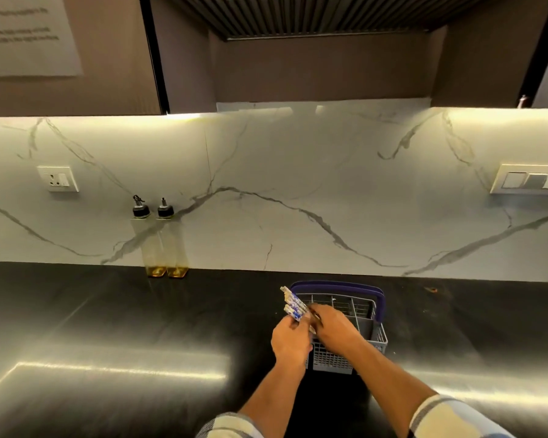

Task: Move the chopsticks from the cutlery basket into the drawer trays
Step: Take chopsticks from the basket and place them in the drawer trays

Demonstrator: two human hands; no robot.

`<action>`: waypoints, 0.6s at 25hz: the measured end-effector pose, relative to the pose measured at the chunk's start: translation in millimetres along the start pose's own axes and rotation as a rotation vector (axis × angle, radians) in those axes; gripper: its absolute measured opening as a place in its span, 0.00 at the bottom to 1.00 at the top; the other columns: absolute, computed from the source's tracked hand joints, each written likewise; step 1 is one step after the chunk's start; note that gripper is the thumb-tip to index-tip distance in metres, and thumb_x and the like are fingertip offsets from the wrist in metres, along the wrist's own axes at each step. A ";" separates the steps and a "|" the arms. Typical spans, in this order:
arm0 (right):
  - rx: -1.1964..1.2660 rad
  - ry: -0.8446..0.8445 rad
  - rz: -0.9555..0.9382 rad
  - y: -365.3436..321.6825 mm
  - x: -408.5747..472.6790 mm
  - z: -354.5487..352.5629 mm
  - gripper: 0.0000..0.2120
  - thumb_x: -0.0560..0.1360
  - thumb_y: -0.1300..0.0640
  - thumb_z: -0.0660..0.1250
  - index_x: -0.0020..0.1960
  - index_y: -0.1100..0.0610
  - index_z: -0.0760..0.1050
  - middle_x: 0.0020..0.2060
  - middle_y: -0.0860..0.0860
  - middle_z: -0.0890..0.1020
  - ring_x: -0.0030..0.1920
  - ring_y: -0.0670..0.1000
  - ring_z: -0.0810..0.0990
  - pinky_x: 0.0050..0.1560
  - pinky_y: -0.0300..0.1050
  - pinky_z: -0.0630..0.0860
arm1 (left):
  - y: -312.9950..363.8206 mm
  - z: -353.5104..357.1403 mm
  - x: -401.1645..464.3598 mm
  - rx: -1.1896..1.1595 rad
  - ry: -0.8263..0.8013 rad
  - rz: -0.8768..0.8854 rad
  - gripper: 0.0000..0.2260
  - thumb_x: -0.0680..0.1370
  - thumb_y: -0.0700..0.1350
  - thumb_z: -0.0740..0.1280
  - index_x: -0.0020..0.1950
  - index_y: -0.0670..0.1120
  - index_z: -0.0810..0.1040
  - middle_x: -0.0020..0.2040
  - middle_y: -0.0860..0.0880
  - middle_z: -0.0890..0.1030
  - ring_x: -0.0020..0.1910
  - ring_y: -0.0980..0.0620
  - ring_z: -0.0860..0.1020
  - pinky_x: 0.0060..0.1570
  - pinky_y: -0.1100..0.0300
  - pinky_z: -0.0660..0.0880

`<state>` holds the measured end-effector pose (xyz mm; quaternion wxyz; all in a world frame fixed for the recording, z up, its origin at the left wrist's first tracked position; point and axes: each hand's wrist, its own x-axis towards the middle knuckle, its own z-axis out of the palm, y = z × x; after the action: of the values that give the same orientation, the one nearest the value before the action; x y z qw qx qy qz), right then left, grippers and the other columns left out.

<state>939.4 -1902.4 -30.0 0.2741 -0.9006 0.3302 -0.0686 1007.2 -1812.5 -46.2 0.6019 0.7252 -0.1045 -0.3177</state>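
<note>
Toward the back edge of the dark worktop (108, 327), the left hand (290, 339) grips a bunch of blue-patterned chopsticks (293, 303) beside the grey cutlery basket (355, 330), where the right hand (332, 325) pinches them too

A sheet of paper (29, 33) taped to the cupboard door above the worktop's far left corner carries several lines of print, too blurred to read. Nothing else bears legible words, numbers or brands.
</note>
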 end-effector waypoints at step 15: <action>-0.006 0.062 -0.009 14.3 13.4 -12.9 0.07 0.78 0.52 0.67 0.52 0.49 0.83 0.46 0.47 0.84 0.43 0.45 0.80 0.42 0.35 0.75 | 5.2 -2.6 8.4 -0.059 0.015 -0.005 0.05 0.79 0.48 0.67 0.47 0.55 0.82 0.44 0.53 0.86 0.43 0.56 0.84 0.47 0.58 0.80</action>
<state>937.8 -1925.7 -27.7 0.2606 -0.9003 0.3349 -0.0968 1016.5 -1816.2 -43.9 0.6230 0.7097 -0.0889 -0.3168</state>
